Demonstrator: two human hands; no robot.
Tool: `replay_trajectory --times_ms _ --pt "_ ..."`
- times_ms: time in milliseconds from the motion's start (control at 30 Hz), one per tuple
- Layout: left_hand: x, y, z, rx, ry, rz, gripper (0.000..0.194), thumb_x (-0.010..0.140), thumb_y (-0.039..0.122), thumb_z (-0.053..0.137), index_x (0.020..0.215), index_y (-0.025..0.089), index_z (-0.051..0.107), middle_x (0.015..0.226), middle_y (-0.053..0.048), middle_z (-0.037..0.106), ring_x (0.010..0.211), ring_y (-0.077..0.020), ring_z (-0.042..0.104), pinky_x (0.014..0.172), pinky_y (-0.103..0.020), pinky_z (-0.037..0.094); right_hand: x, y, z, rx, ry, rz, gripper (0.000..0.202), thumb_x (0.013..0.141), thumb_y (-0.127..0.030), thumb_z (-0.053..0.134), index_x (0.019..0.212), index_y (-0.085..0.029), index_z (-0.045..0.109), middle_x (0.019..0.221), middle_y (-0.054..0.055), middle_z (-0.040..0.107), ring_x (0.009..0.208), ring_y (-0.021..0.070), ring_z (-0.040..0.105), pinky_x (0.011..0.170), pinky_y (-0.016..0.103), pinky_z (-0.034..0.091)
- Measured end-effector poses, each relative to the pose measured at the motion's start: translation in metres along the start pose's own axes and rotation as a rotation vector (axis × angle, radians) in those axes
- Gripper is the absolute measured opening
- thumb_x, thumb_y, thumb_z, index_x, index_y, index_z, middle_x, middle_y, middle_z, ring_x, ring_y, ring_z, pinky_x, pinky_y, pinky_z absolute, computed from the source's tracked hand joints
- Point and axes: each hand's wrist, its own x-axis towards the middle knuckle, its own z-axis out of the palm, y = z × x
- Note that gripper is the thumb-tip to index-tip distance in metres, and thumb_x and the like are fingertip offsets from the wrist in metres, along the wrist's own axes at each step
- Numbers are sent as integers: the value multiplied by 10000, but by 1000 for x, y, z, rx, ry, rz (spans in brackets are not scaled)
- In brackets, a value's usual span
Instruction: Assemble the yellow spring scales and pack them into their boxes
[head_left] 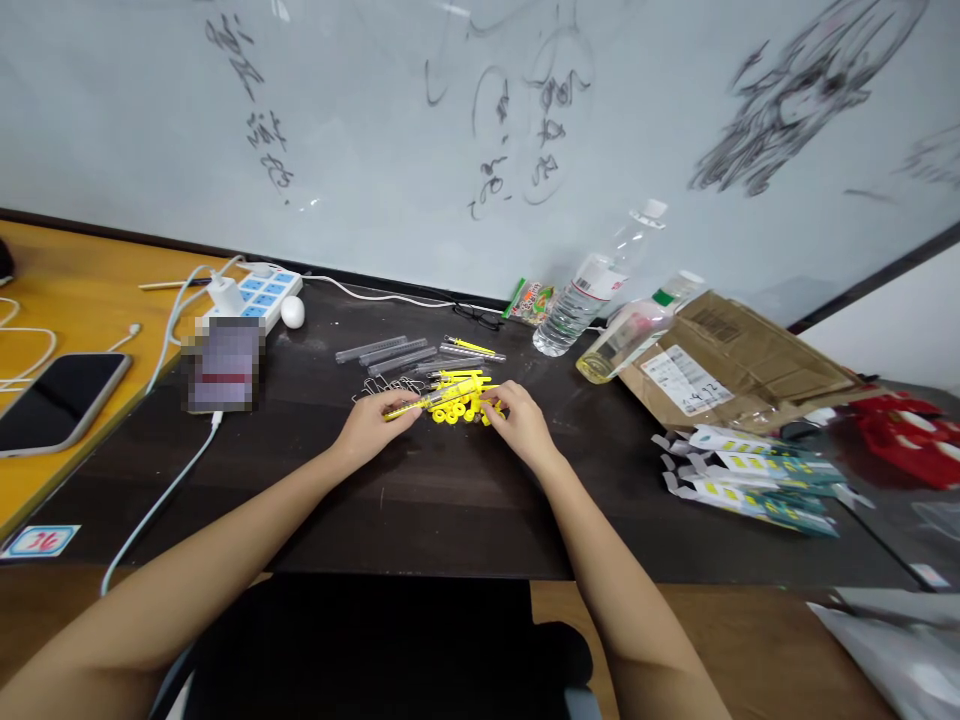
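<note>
My left hand (375, 425) is closed around one end of a clear tube with yellow parts (442, 394), which slants up to the right over the dark desk. Thumb and fingers of my right hand (517, 418) are pinched together at the right side of a pile of small yellow rings (457, 411); whatever is between them is too small to make out. Behind the tube lie several yellow sticks (461, 376). Bent metal wire hooks (390, 386) lie just beyond my left hand. Farther back rest several clear empty tubes (394, 352) and a tube beside a yellow stick (471, 348).
A water bottle (581, 300), a bottle with yellow liquid (626, 335) and a cardboard parcel (720, 350) stand at the back right. Flattened boxes (757, 480) lie at right. Left are a power strip (274, 297), a charging phone (225, 365) and another phone (60, 400).
</note>
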Motion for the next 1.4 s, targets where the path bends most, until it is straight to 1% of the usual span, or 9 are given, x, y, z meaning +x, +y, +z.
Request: replay_trajectory --times_ms 167,300,467,600,733,900,967,1133,1400 --pt "0 2 0 -18 1 7 332 798 420 588 1009 187 692 931 -37 734 823 -193 678 771 -302 520 -2 -5 1 -42 -36 -51 110 855 -255 551 902 -227 648 889 64 593 890 232 540 779 350 450" --pt "0 4 0 -4 -1 9 319 799 409 585 998 184 694 933 -38 736 814 -191 678 755 -293 517 -3 -8 3 -140 -99 -80 127 834 -266 594 944 -233 650 893 64 565 897 237 532 758 339 449" --pt "0 4 0 -2 -13 6 316 800 400 586 999 178 691 960 -43 734 834 -194 677 766 -290 507 -1 -8 10 -222 -151 -111 148 830 -236 595 965 -218 652 900 83 559 905 250 522 783 358 444" --pt "0 3 1 -4 -10 17 324 803 414 582 1002 183 691 968 -41 733 837 -194 677 766 -287 507 -1 -6 12 -191 -153 -113 117 822 -205 596 926 -211 648 892 84 559 904 250 516 790 361 439" --pt "0 1 -1 7 3 24 329 803 429 578 995 188 692 948 -37 735 820 -194 678 745 -285 508 0 -5 0 6 -91 -74 75 808 -251 614 870 -213 629 858 58 558 855 225 515 772 352 436" --pt "-1 2 -1 40 -2 7 303 793 402 592 984 194 702 895 -27 738 765 -184 671 702 -272 496 4 -6 -21 578 58 156 178 777 -358 653 862 -209 608 741 7 542 658 148 496 598 278 415" --pt "-1 3 -1 51 -18 15 299 794 398 590 979 193 705 907 -27 736 761 -181 668 704 -271 494 5 -8 -23 723 88 212 222 752 -395 680 862 -212 615 733 1 553 642 138 493 581 269 412" --pt "-3 4 0 48 -36 33 298 797 393 587 976 187 707 949 -28 734 785 -179 672 722 -265 499 4 -15 -20 797 64 224 260 703 -417 726 842 -217 631 749 8 569 673 145 499 584 269 419" --pt "-3 -1 1 74 -60 77 297 804 407 583 965 191 708 937 -20 734 773 -171 674 716 -256 504 4 -15 -21 809 46 211 282 700 -442 728 847 -220 635 738 10 574 664 143 503 571 263 423"
